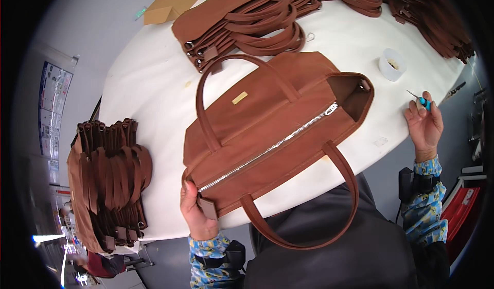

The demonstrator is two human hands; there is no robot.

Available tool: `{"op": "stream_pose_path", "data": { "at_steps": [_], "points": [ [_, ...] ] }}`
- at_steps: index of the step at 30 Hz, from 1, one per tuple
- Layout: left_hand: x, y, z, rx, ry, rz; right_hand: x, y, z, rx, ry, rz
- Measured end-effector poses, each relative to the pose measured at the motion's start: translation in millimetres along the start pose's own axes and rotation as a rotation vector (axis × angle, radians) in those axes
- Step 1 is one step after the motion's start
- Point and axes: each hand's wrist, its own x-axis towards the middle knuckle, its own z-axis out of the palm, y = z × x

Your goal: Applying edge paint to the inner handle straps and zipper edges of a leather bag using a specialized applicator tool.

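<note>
A brown handbag (303,93) lies slantwise across the white table in front of me, its two loop handles spread to either side. Its silver zipper (272,147) is closed, with the pull (331,109) near the right end. My left hand (194,206) grips the bag's left end, beside a small hanging brown tag (208,208). Off the table's right side, my right hand (425,121) is raised and closed round a small tool with a turquoise-and-black handle (424,103) and a thin metal point. This tool's tip touches nothing.
Several brown bags (242,16) are stacked at the back, and a further pile (427,21) lies at the far right. Another stack (108,181) stands at the left. A small white cup (392,65) with brownish residue sits on the white table (164,134). Red bins (460,212) stand at right.
</note>
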Motion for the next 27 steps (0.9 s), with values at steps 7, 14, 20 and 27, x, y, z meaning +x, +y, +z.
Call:
{"op": "stream_pose_path", "data": {
  "at_steps": [7, 14, 20, 27],
  "points": [
    [3, -4, -7, -0.09, -0.021, -0.013, 0, -3, -9, 0.007, -0.011, 0.007],
    [-4, 3, 8, -0.007, -0.045, 0.028, 0, -2, -6, -0.007, -0.021, 0.015],
    [-16, 18, 3, 0.75, -0.019, 0.186, 1, -1, -6, -0.01, -0.035, 0.032],
    [-24, 7, -2, 1.157, -0.005, 0.369, 1, -4, -5, -0.008, -0.041, 0.04]
  ]
}}
